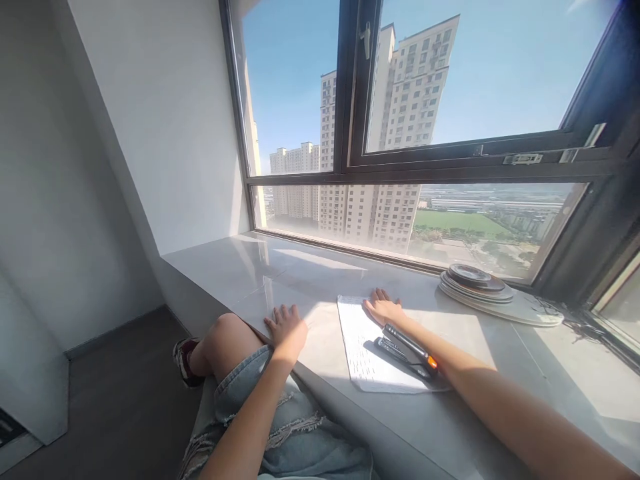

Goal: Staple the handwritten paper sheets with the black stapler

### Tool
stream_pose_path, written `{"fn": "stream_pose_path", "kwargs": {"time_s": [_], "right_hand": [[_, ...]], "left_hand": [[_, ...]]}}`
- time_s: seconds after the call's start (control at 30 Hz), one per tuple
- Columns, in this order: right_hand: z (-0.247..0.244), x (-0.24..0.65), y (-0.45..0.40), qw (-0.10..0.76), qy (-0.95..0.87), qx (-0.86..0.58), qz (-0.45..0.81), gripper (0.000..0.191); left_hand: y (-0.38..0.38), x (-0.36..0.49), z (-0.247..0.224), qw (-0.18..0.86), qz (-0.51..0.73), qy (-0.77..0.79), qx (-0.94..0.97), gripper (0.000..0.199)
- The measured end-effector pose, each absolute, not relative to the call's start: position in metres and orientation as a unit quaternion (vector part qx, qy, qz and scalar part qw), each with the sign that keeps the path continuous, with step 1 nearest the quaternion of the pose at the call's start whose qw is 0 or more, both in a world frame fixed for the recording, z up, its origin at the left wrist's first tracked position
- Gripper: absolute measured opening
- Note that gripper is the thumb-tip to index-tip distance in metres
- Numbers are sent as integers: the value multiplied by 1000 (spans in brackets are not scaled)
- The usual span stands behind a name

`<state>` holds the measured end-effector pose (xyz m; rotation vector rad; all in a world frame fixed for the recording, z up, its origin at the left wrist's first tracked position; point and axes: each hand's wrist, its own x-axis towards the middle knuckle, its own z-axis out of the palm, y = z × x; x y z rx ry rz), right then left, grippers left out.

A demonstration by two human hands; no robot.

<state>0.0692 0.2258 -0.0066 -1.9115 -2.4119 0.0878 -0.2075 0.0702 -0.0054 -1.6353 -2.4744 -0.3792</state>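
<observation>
My left hand (287, 328) lies palm down with fingers spread near the front edge of the pale windowsill (310, 287), left of the paper and holding nothing. Flat on the sill is a sheet of white paper (357, 353) with rows of dark marks. My right hand (383, 307) rests at its top edge, fingers apart and nothing in them. A black stapler (407, 347) with an orange spot at one end sits on the paper, beside my right forearm, with its dark shadow to the left.
Stacked round plates or discs (473, 287) stand on a pale board at the back right, with thin cables (583, 328) beside them. A dark-framed window (425, 167) runs behind the sill. My bent knee (233, 337) touches the front edge.
</observation>
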Motion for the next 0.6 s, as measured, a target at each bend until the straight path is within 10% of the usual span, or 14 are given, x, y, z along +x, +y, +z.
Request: {"fn": "stream_pose_path", "kwargs": {"time_s": [0.6], "right_hand": [[5, -62, 208, 107, -852, -501, 112, 66]], "left_hand": [[62, -226, 12, -43, -279, -763, -581, 42]]}}
